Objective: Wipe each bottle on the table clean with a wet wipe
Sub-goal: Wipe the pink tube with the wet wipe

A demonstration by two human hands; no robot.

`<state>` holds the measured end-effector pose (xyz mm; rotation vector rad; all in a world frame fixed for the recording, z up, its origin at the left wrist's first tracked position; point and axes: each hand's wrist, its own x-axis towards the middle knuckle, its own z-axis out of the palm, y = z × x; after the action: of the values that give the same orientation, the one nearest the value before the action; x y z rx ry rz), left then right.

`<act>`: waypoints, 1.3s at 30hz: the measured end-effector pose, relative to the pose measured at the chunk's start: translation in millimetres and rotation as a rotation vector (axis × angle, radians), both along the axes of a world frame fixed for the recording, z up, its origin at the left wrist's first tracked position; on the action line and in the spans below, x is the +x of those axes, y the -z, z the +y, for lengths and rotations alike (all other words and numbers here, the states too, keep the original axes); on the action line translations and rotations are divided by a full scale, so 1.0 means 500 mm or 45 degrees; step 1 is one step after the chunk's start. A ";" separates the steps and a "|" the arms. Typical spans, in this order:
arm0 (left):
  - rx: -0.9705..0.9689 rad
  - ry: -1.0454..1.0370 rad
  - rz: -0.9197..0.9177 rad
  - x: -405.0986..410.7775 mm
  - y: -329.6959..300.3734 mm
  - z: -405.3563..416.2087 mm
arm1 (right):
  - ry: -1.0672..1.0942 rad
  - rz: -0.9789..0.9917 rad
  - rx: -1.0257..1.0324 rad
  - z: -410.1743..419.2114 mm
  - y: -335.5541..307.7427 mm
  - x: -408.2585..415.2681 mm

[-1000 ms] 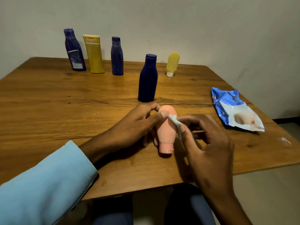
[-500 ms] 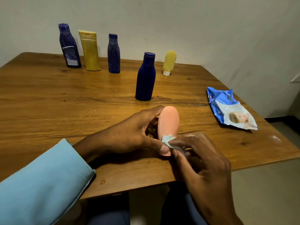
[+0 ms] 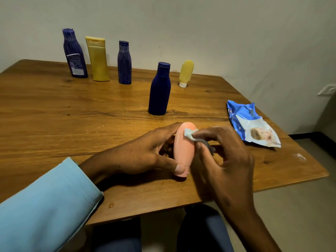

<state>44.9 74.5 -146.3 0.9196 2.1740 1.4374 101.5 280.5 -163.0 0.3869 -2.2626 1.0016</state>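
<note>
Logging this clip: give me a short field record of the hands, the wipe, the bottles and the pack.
left hand: grips pink bottle, cap toward the person
right hand: pinches wet wipe against the pink bottle's far end
standing bottles: three dark blue, two yellow, untouched
wipe pack: flat on table, at the right

Right hand: I see it has slid from the cap end of the pink bottle, where it was half a second ago, up to the rounded far end.
Wet wipe: pinched in my right fingers, now pressed on the bottle's upper part instead of by the cap.
Left hand: thumb has shifted down onto the cap end.
</note>
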 end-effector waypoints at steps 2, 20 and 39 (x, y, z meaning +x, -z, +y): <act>-0.005 -0.002 -0.002 0.000 0.003 0.000 | -0.027 -0.113 -0.063 0.002 0.023 0.037; 0.066 -0.201 -0.153 0.005 -0.012 0.009 | 0.087 0.087 0.030 0.015 -0.043 -0.001; -0.012 -0.238 -0.091 0.010 -0.015 0.015 | 0.220 0.209 0.323 0.052 -0.049 0.002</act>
<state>50.1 82.0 -138.7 0.6657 2.2611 1.5179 102.6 306.4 -138.3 0.3589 -2.2337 0.5754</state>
